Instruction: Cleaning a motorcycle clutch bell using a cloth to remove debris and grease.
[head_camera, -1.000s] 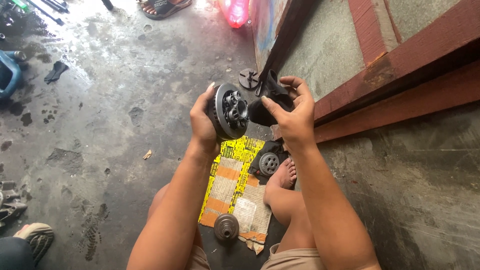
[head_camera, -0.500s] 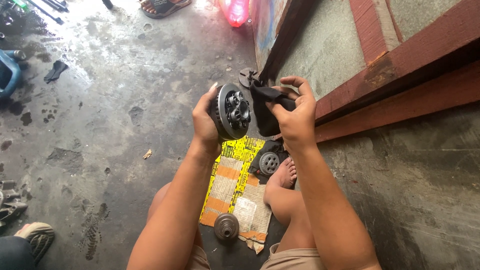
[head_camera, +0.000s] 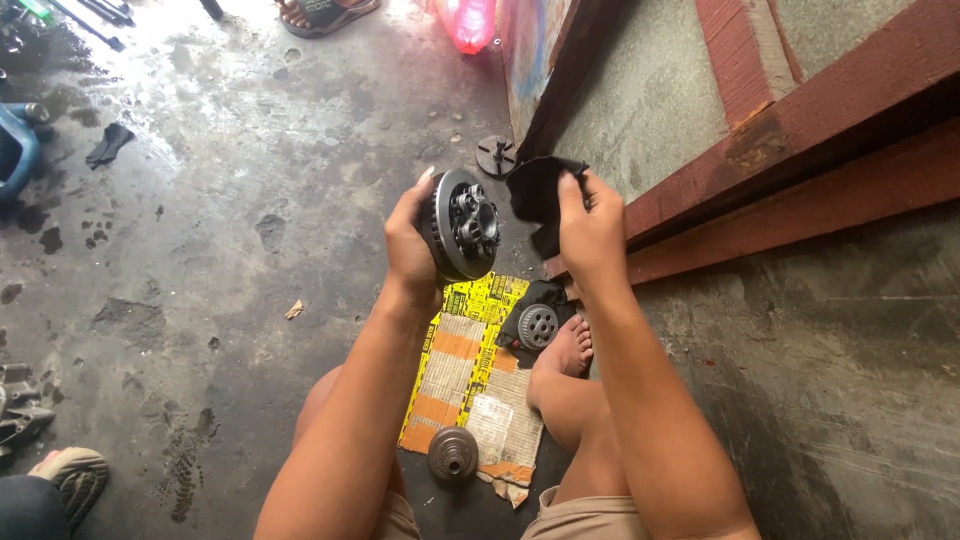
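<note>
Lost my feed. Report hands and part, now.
Left hand grips round metal hub. Right hand holds black rag beside it, apart. Two more metal parts on the cardboard below.

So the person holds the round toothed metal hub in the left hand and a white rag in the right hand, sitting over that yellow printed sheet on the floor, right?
Not quite: the rag in the right hand is black, not white, as the head view shows. The rest stands: the left hand holds the round toothed metal hub, above the yellow printed sheet on the floor.
</note>
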